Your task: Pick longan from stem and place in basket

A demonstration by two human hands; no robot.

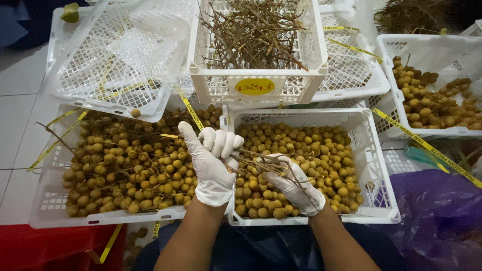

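Gloved left hand (213, 163) fisted round bare twig bunch (261, 161), steadying it over crate of loose fruit (374, 165); gloved right hand (293, 185) pinches stems, so picked fruit lands inside; branch-laden crate (50, 200) left.

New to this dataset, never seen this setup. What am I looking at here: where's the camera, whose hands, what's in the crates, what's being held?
There is one picture, taken by a camera worn on a person's head and looking down, so the two forearms at the bottom are the wearer's own. No machine is involved. Both hands wear white gloves. The left hand and right hand together grip a bunch of bare twigs over a white plastic crate of loose small brown round fruit. To the left, another crate holds the same fruit still on its branches. Above, a crate of stripped twigs and an empty tilted crate. At right, a further crate of fruit.
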